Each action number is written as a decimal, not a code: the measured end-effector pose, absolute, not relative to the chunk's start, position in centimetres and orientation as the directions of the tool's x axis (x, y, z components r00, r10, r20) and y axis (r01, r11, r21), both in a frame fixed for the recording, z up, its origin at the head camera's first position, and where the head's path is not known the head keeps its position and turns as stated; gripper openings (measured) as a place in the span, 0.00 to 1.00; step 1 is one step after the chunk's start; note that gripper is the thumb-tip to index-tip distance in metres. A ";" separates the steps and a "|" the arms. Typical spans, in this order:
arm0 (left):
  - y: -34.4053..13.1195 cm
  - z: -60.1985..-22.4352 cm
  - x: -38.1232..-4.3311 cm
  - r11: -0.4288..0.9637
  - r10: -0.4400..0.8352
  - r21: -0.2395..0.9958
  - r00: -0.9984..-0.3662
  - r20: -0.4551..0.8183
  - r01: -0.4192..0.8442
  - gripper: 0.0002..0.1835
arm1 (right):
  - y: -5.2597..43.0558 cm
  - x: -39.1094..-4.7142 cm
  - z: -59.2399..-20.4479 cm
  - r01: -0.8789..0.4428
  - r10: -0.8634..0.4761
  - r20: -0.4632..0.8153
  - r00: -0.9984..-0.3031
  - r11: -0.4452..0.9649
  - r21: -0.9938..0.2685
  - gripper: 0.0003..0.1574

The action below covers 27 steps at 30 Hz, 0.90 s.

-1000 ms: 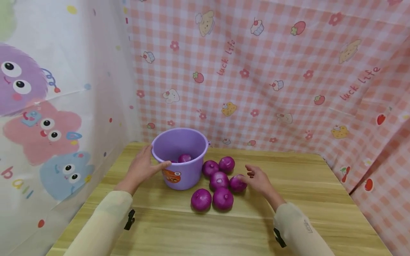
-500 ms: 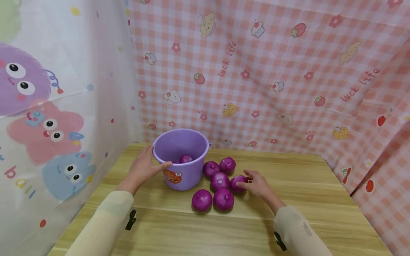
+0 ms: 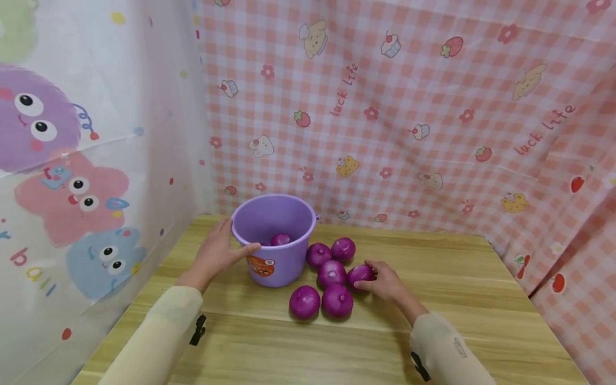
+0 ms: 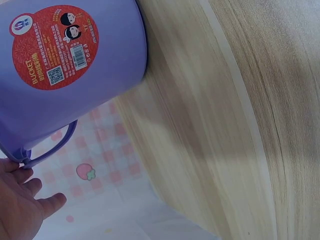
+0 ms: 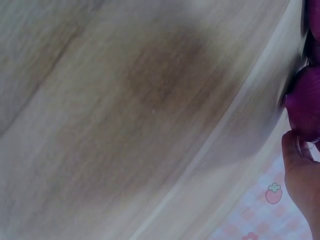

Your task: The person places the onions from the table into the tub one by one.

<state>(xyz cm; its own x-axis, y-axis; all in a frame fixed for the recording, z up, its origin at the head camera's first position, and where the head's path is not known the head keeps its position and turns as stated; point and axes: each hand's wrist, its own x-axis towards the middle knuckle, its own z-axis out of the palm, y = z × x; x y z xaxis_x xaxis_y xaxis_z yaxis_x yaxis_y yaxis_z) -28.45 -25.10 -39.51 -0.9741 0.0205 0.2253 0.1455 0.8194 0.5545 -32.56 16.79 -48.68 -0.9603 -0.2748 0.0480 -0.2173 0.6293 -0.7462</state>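
A purple bucket point(image 3: 284, 267) stands upright with a red onion point(image 3: 280, 239) visible inside. My left hand point(image 3: 217, 254) rests against its left side, the thumb lying along the front rim. In the left wrist view, fingertips of the left hand point(image 4: 22, 200) touch the bucket's rim beside the handle's end. My right hand point(image 3: 386, 282) holds the rightmost red onion point(image 3: 360, 275) of the group, thumb in front and fingers behind. That onion still sits on the table. In the right wrist view, fingers of the right hand point(image 5: 302, 172) meet a red onion point(image 5: 306, 112).
Several other red onions lie close together right of the bucket, including one point(image 3: 332, 274) in the middle and one point(image 3: 305, 302) nearest the front. The wooden table point(image 3: 289, 353) backs onto a checked pink curtain point(image 3: 385, 133). A white cartoon curtain point(image 3: 159, 133) hangs at left.
My right hand has lowered and closed its fingers and thumb around the rightmost onion. The left hand stays at the bucket. The head view has shifted slightly.
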 end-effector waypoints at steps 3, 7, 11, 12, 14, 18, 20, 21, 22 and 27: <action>-25.0 -39.4 -28.4 0.819 0.018 0.556 -0.976 0.218 0.140 0.64 | 16.8 -32.5 -48.6 -0.209 -0.270 0.038 -0.962 0.637 -0.742 0.49; -24.9 -39.3 -28.3 0.821 0.016 0.553 -0.976 0.219 0.138 0.63 | 16.8 -32.4 -48.5 -0.209 -0.273 0.033 -0.961 0.646 -0.734 0.49; -24.9 -39.3 -28.3 0.830 0.017 0.540 -0.975 0.222 0.138 0.62 | 16.8 -32.5 -48.6 -0.206 -0.278 0.026 -0.960 0.641 -0.740 0.49; -24.9 -39.3 -28.3 0.830 0.016 0.541 -0.975 0.221 0.137 0.62 | 16.8 -32.5 -48.6 -0.205 -0.281 0.024 -0.959 0.639 -0.741 0.49; -24.9 -39.3 -28.3 0.829 0.014 0.543 -0.976 0.219 0.134 0.63 | 16.8 -32.5 -48.7 -0.195 -0.276 0.016 -0.961 0.635 -0.748 0.49; -25.0 -39.3 -28.3 0.826 0.013 0.548 -0.977 0.215 0.132 0.63 | 16.8 -32.5 -48.8 -0.186 -0.268 0.012 -0.963 0.632 -0.752 0.49; -25.0 -39.4 -28.3 0.828 0.015 0.544 -0.976 0.216 0.133 0.62 | 16.8 -32.5 -48.9 -0.180 -0.261 0.012 -0.965 0.632 -0.753 0.49; -25.0 -39.4 -28.3 0.829 0.017 0.543 -0.976 0.218 0.135 0.61 | 16.8 -32.5 -48.9 -0.178 -0.258 0.012 -0.966 0.633 -0.754 0.49; -25.0 -39.4 -28.3 0.830 0.017 0.541 -0.976 0.218 0.136 0.61 | 16.9 -32.5 -48.9 -0.180 -0.259 0.014 -0.966 0.632 -0.754 0.49; -24.9 -39.3 -28.3 0.828 0.013 0.545 -0.978 0.210 0.128 0.60 | 16.9 -32.6 -48.8 -0.170 -0.255 0.008 -0.967 0.620 -0.766 0.48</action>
